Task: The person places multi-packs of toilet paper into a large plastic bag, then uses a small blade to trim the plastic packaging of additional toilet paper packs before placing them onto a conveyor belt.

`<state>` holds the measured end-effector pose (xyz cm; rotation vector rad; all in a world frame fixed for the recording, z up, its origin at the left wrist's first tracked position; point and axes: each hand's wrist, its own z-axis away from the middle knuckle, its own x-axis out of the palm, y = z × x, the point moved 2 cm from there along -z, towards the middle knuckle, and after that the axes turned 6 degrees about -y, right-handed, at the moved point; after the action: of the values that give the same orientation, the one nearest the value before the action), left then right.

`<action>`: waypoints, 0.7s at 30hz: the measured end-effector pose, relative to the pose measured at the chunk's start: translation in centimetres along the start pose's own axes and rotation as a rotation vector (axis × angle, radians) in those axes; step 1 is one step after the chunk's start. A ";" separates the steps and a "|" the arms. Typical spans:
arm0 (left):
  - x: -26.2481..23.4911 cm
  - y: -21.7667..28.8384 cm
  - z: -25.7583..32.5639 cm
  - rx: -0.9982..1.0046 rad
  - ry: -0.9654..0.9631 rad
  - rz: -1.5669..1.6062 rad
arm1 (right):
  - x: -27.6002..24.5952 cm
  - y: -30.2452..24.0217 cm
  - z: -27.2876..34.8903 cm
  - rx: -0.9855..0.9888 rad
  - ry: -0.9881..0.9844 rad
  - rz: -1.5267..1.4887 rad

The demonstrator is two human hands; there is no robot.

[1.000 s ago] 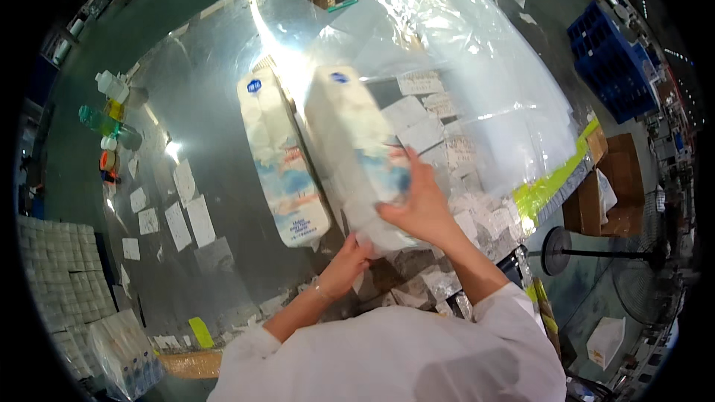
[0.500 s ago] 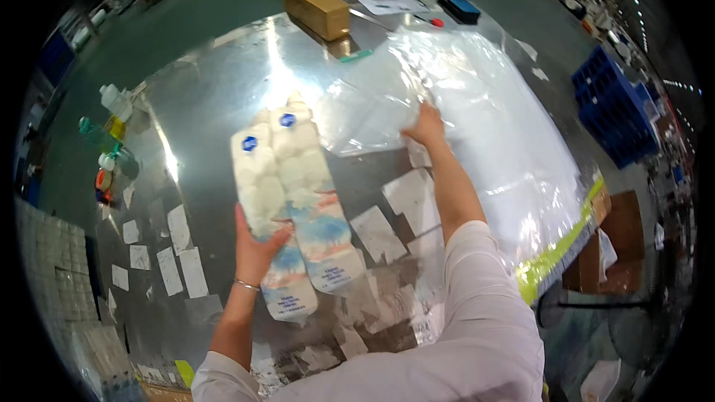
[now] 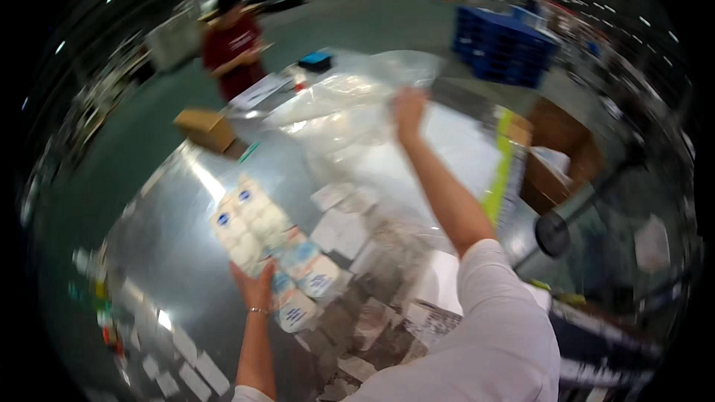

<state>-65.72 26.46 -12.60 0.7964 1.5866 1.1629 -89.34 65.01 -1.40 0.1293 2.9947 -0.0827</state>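
At the near edge of the shiny metal table (image 3: 171, 253), my left hand (image 3: 255, 285) presses flat, fingers spread, against the lower end of two white-and-blue wrapped packs (image 3: 272, 253) lying side by side; it steadies them rather than gripping. Paper slips (image 3: 339, 234) lie scattered just right of the packs and toward me. Farther out, my right arm stretches across the table and my right hand (image 3: 409, 113) closes on the edge of a large clear plastic bag (image 3: 350, 115), which lies crumpled and looks lifted at that corner; blur keeps me from telling how tightly the fingers pinch it. As I judge it, the packs are gathered but not yet bagged, and the bag's mouth is not opened toward them. Beyond, a cardboard box (image 3: 206, 129) sits at the table's far left, a person in red (image 3: 234, 45) stands behind it, and blue crates (image 3: 503, 48) are stacked far right.
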 end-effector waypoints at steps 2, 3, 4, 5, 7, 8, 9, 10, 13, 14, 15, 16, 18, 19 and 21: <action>-0.6 0.3 1.2 0.279 0.204 -0.436 | -9.6 -8.1 -1.9 -0.057 -0.914 -0.549; -0.1 4.1 2.8 0.436 0.161 -0.368 | -14.4 -11.1 -2.1 -0.193 -1.126 -0.731; 0.4 8.2 5.1 0.578 0.102 -0.300 | -19.4 -12.1 -1.6 -0.101 -1.092 -1.184; 1.2 12.2 7.4 0.644 0.009 -0.149 | -24.2 -13.0 -0.8 -0.022 -1.073 -1.639; -1.0 13.9 9.0 0.802 -0.007 -0.155 | -31.8 -13.4 -1.2 -0.413 -1.229 -1.585; -0.8 15.2 9.8 0.899 -0.044 -0.132 | -35.4 -11.6 -2.3 -0.576 -1.240 -1.485; -2.3 17.2 11.6 0.899 0.049 -0.168 | -37.6 -10.7 -2.8 -0.560 -1.348 -1.553; -4.3 18.5 13.1 0.870 0.043 -0.123 | -39.4 -10.0 -3.3 -0.546 -1.451 -1.620; -10.5 19.2 16.7 0.918 -0.156 -0.244 | -44.2 -10.4 -5.1 -0.608 -1.579 -1.648; -13.2 18.3 16.9 1.029 -0.330 -0.444 | -45.6 -11.0 -5.6 -0.664 -1.592 -1.624; -15.0 17.2 18.0 1.124 -0.513 -0.647 | -46.5 -11.7 -5.4 -0.698 -1.438 -1.659; -15.7 16.3 19.2 0.939 -0.511 -0.591 | -47.0 -11.9 -5.6 -0.625 -1.361 -1.646; -17.0 14.5 21.8 0.572 -0.496 -0.480 | -48.0 -12.2 -6.3 -0.492 -1.201 -1.612; -18.5 14.0 22.8 0.517 -0.483 -0.406 | -48.1 -12.6 -6.0 -0.482 -1.138 -1.556; -22.2 12.9 25.0 0.400 -0.452 -0.262 | -48.9 -14.1 -5.5 -0.466 -1.058 -1.530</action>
<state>-35.57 18.48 5.10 0.9912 1.4936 0.4378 -43.18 47.36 11.79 -1.5902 1.3985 0.2833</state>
